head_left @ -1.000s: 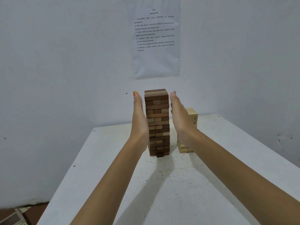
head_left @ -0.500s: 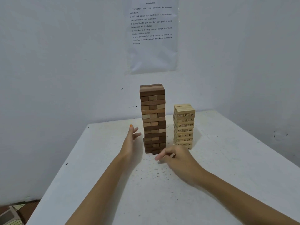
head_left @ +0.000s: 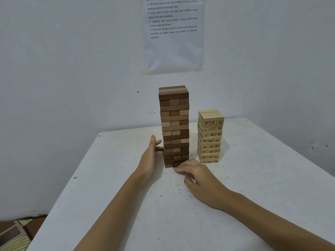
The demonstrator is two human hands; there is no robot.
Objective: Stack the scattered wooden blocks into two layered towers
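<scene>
A tall tower of dark and light brown blocks (head_left: 174,124) stands upright near the back of the white table (head_left: 253,187). To its right stands a shorter tower of pale numbered blocks (head_left: 210,136). My left hand (head_left: 151,156) is flat and upright, its fingertips touching the lower left side of the brown tower. My right hand (head_left: 195,175) lies low on the table, its fingertips touching the front of the brown tower's bottom layer. Neither hand holds a block.
The table sits in a corner of white walls, with a printed sheet (head_left: 174,33) taped up behind the towers. The table's left edge drops off to the floor, where a patterned object (head_left: 12,236) lies.
Both hands came down from the upper sides of the brown tower. The left now touches its lower left side, and the right has reached its bottom front edge.
</scene>
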